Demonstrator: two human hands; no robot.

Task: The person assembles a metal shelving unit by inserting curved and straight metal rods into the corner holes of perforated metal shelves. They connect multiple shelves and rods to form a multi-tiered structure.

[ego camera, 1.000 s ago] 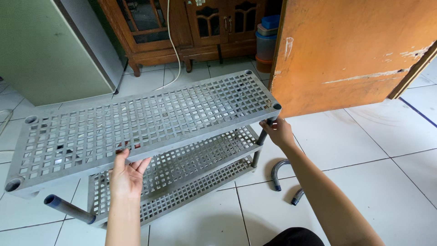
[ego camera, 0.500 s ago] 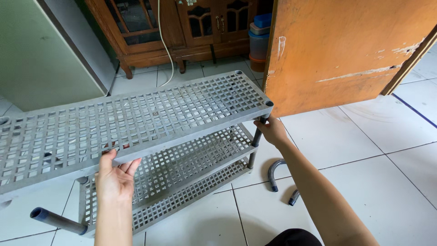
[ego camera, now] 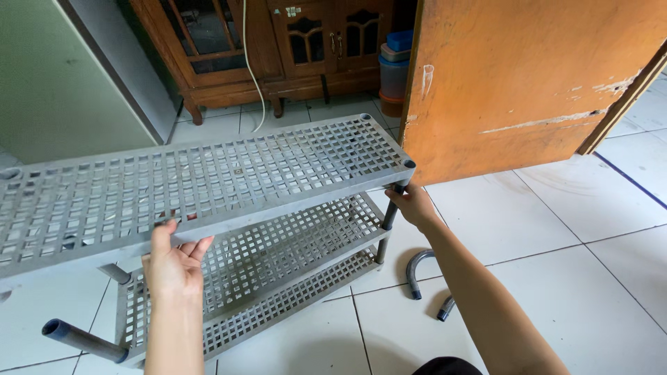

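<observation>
Grey plastic rack (ego camera: 208, 208) with lattice shelves stands on the white tiled floor (ego camera: 556, 278), in the middle of the scene and a little tilted. Compared with one second ago, its top shelf (ego camera: 194, 184) now reaches further to the left and fills more of the picture, and the dark post under its right near corner looks more upright, so the shelf seems to sit closer on its supports now. The left hand (ego camera: 174, 267) is open, with fingers spread and pointing up; the fingertips touch the near edge of the top shelf and it grips nothing. The right hand (ego camera: 415, 206) is closed around the dark corner post (ego camera: 389, 217) just under the right near corner of the top shelf. A loose grey tube (ego camera: 76, 338) sticks out at the near left of the lower shelf. A curved grey pipe piece (ego camera: 413, 267) lies on the floor near the right arm. Far behind are a wooden cabinet (ego camera: 278, 48) and an orange door (ego camera: 528, 76).
</observation>
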